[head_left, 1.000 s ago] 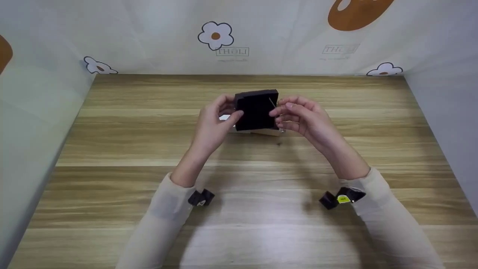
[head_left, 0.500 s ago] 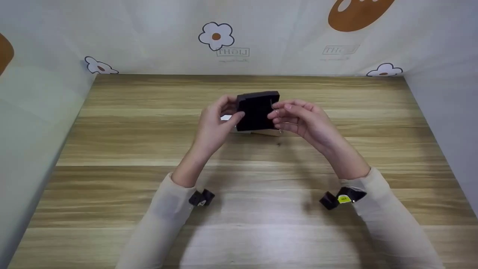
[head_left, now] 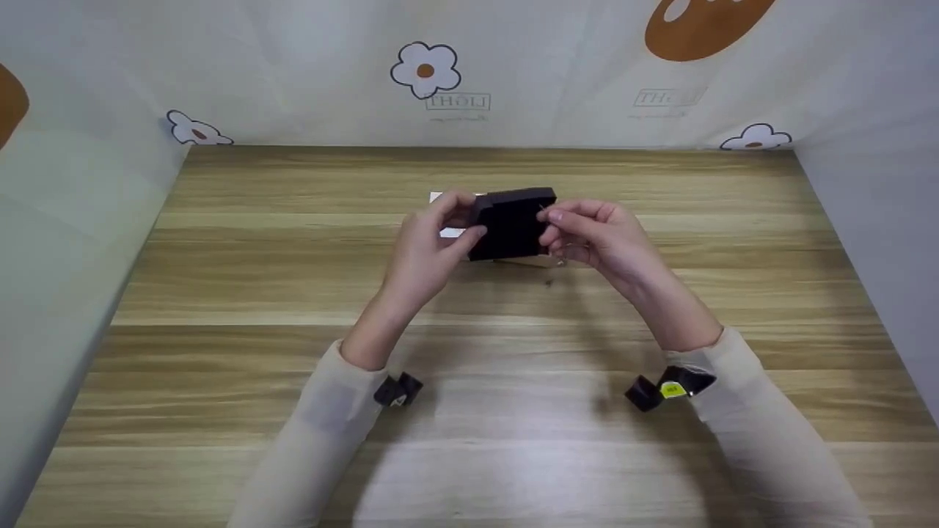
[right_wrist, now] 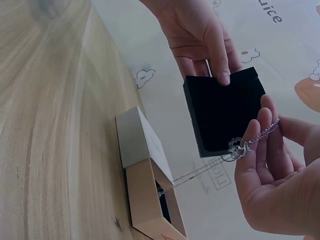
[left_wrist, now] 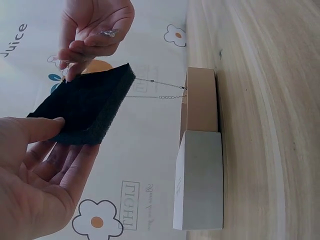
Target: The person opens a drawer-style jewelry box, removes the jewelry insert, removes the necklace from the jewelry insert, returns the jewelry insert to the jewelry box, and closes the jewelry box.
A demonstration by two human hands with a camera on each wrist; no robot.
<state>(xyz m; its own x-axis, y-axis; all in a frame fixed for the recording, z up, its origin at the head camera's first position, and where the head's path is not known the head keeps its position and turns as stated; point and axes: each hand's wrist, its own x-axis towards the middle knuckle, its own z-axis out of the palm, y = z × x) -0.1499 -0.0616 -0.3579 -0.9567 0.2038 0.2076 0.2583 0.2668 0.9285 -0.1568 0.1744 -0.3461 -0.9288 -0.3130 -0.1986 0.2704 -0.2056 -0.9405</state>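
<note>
My left hand [head_left: 422,246] holds a square black foam pad [head_left: 510,227] raised above the table, thumb on its front face and fingers behind. At the pad's right edge, my right hand [head_left: 609,242] pinches a silver necklace [right_wrist: 237,148] between thumb and forefinger. Its ornate pendant hangs against the right fingers in the right wrist view. Thin chain [left_wrist: 159,82] runs from behind the pad down into a tan box [left_wrist: 202,97]. Part of the chain is hidden by the pad and fingers.
A white box part [left_wrist: 202,180] adjoins the tan box on the wooden table [head_left: 469,411]. Beyond the table's far edge stands a pale curtain [head_left: 315,73] printed with flowers. A small dark mark [head_left: 549,283] shows near the box.
The left hand and pad have shifted slightly right and nearer to me. The right thumb and forefinger have come together at the pad's edge, where the fingers were more spread before.
</note>
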